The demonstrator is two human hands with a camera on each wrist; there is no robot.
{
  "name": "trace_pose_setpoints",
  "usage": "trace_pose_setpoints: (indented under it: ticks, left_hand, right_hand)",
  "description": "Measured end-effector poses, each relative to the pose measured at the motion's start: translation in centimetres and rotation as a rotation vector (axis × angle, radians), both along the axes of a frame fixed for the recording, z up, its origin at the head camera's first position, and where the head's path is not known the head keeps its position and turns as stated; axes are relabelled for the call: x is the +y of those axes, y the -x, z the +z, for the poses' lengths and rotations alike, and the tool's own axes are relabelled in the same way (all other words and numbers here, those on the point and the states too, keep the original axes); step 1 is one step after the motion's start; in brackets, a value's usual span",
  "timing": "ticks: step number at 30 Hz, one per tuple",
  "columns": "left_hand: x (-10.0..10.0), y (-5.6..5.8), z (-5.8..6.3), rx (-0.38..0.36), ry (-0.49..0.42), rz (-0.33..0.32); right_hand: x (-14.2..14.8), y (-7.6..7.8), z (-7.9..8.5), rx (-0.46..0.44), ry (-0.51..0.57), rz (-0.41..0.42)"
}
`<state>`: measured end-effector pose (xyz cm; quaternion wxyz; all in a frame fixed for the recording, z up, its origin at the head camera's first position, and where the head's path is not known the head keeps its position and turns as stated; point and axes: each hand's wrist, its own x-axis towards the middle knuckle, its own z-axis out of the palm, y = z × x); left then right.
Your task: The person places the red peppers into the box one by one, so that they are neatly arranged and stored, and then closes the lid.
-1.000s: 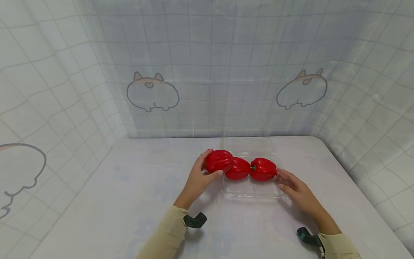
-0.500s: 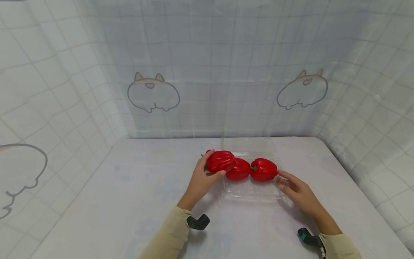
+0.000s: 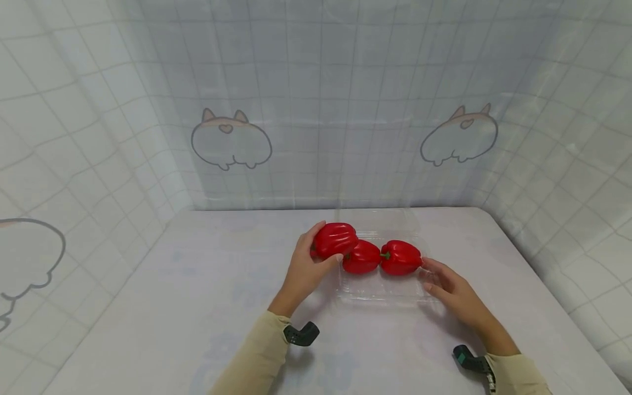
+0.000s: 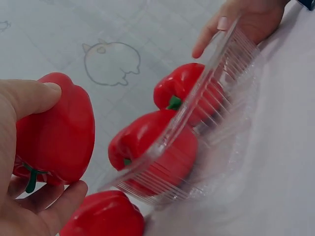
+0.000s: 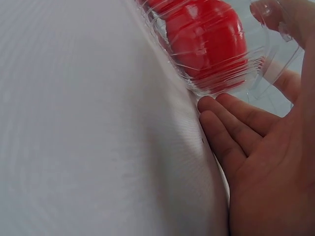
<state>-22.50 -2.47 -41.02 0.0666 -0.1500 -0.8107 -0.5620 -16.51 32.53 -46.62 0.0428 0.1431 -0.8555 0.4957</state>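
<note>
Left hand [image 3: 303, 272] grips red pepper [image 3: 336, 240] by left edge of clear container [image 3: 365, 286], partly hiding middle pepper [image 3: 362, 258]. Right hand [image 3: 455, 293], fingers loosely spread, at right edge. Fourth pepper [image 4: 106, 218] cut off in left-wrist view.

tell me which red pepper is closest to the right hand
The rightmost pepper in the clear container, right beside the right hand. The others are farther left, including the held pepper in the left hand.

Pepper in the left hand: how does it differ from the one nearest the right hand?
The held pepper is in the left hand; the rightmost pepper lies in the clear container. The held pepper's stem sits near the fingers; the rightmost pepper's stem points toward the middle pepper. Both are glossy red with green stems.
</note>
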Motion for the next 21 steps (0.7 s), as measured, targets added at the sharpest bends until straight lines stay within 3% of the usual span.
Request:
trace_pose_setpoints:
  ticks: [14, 21]
  left_hand:
    - [1.1, -0.4, 0.5, 0.011, 0.046, -0.092]
    - [1.9, -0.3, 0.6, -0.031, 0.053, -0.141]
  right_hand:
    - [0.0, 0.0, -0.3, -0.066, 0.004, -0.019]
    - [0.0, 0.0, -0.2, -0.059, -0.016, -0.027]
